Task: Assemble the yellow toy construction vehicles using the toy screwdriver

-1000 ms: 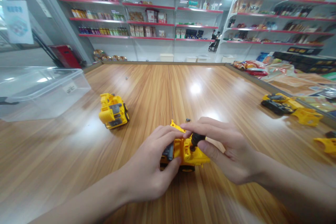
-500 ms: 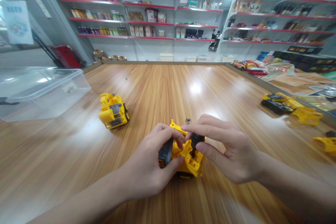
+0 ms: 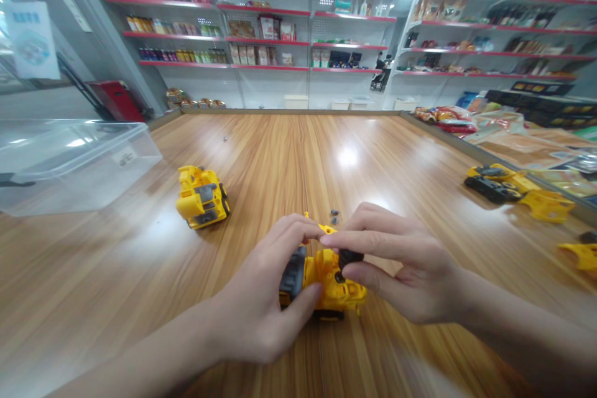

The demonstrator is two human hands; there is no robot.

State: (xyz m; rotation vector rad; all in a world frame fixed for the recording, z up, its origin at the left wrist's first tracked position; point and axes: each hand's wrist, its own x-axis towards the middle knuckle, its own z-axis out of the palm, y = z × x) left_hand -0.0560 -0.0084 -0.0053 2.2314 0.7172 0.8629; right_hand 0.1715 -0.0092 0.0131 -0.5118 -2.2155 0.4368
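Both my hands hold a yellow toy construction vehicle (image 3: 332, 280) low on the wooden table (image 3: 116, 280). My left hand (image 3: 261, 289) grips its side, against a dark grey part (image 3: 293, 277). My right hand (image 3: 401, 264) pinches a black cylindrical piece (image 3: 349, 259) on top of the toy between thumb and fingers. A yellow arm-like part (image 3: 327, 229) shows between my fingertips. Several tiny dark screws (image 3: 334, 216) lie just beyond the hands. My hands hide much of the toy.
A second yellow toy vehicle (image 3: 202, 197) stands to the left. A clear plastic bin (image 3: 69, 165) is at the table's left edge. A dark-tracked yellow toy (image 3: 492, 181) and loose yellow parts (image 3: 545, 206) lie right. Stocked shelves (image 3: 265, 25) stand beyond the table.
The toy has turned in my hands, and the yellow arm-like part has dropped lower behind my fingers. The grey part now sits lower and more upright. Both hands still hold on.
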